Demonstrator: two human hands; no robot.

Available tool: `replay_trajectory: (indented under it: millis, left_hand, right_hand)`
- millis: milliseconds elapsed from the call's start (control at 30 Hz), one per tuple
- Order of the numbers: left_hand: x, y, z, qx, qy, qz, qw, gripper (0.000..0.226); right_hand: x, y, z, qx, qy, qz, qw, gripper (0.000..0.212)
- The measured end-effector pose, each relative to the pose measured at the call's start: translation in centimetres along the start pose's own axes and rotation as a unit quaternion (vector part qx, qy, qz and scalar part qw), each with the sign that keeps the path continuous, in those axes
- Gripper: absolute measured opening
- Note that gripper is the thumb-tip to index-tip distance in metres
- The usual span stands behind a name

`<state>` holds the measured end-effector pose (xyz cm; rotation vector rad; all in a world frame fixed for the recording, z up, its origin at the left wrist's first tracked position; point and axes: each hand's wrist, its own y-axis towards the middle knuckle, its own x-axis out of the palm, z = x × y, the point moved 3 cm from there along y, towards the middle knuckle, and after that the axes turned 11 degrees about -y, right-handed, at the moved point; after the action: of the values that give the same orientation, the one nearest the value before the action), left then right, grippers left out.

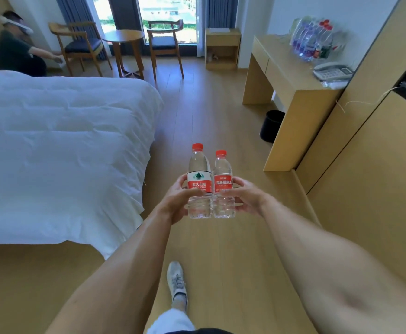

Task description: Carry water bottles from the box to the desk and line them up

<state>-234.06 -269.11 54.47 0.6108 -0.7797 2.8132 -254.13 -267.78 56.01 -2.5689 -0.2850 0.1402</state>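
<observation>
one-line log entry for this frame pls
phase: carry | left hand: holds taller bottle | right hand: holds shorter bottle | desk: ahead right

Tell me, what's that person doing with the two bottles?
A person is carrying two water bottles across a bedroom, one in each hand, both upright and side by side. The left hand grips the taller bottle; the right hand grips the shorter bottle. Ahead on the right stands the desk, where a blurry cluster of bottles already stands next to a telephone. The two being carried haven't reached it yet.
</observation>
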Motion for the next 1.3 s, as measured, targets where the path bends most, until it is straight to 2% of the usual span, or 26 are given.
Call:
replay_trajectory:
  millis: [333, 633, 967, 1300]
  left_hand:
    - [-2.9, 17.3, 9.1, -0.045, 0.012, -0.036, 0.998, 0.071]
    - [-5.1, 27.9, 16.8, -0.080, 0.028, -0.060, 0.995, 0.067]
    - [-6.1, 39.0, 23.2, -0.085, 0.035, -0.045, 0.995, 0.067]
    - [-5.4, 54.6, 34.2, -0.045, 0.013, -0.008, 0.999, 0.066]
  right_hand:
    - [-2.3, 15.5, -7.8, 0.041, 0.019, 0.049, 0.998, 0.059]
    - [-3.0, 26.5, -13.0, 0.061, 0.072, 0.066, 0.993, 0.062]
    - [-5.8, 39.0, -18.6, 0.063, 0.065, 0.043, 0.995, 0.065]
    - [-11.7, 56.1, -29.2, 0.042, 0.054, -0.019, 0.997, 0.062]
